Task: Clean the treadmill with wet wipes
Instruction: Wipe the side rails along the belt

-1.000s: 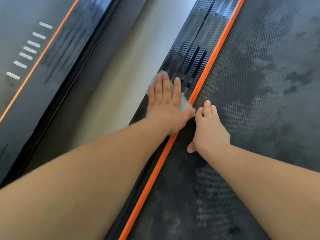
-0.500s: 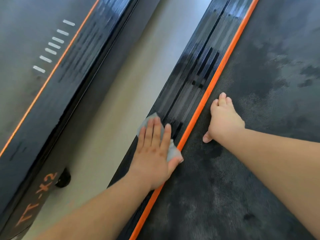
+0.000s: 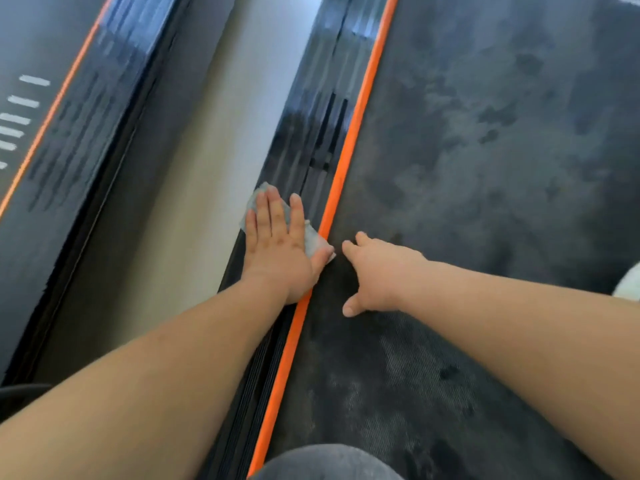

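Left hand (image 3: 277, 247) flat, fingers straight and close together, pressing pale grey wet wipe (image 3: 313, 241) onto black ribbed treadmill side rail (image 3: 308, 150). Right hand (image 3: 377, 271) braced on dark treadmill belt (image 3: 485, 150), fingers spread.

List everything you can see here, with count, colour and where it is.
belt: one, dark grey, blotchy, right half.
orange stripe: one, orange, along the belt's left edge.
side rail: one, black, ribbed, left of the orange stripe.
wipe: one, pale grey, on the side rail.
floor: one strip, pale beige, between the two machines.
second treadmill: one, black with an orange line and white bars, far left.
white object: one, white, right edge, cut off, cannot tell what.
left hand: one, flat on the wipe.
right hand: one, on the belt beside the orange stripe.
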`<action>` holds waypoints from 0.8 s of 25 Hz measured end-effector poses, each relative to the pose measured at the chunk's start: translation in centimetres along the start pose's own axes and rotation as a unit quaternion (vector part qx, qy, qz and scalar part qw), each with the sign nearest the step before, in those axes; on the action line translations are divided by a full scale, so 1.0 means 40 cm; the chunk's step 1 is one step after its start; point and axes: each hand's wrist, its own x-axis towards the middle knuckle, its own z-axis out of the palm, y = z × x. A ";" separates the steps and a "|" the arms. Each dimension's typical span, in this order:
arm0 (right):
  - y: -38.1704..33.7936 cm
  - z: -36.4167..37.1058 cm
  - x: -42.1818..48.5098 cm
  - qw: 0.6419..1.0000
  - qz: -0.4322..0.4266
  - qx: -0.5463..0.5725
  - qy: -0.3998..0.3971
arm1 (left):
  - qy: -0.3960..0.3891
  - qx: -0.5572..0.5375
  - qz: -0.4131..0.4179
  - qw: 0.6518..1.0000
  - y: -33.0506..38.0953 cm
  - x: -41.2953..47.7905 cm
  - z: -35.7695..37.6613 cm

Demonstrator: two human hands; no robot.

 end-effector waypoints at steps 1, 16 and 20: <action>0.003 0.006 -0.023 1.000 0.011 0.014 -0.016 | 0.002 0.000 0.008 1.000 0.004 -0.002 -0.003; -0.066 0.163 0.013 0.992 0.119 0.044 0.005 | -0.001 -0.036 -0.031 0.999 -0.041 -0.228 0.098; -0.065 0.163 0.012 0.994 0.113 -0.006 0.009 | -0.061 -0.013 -0.077 0.995 -0.073 -0.388 0.151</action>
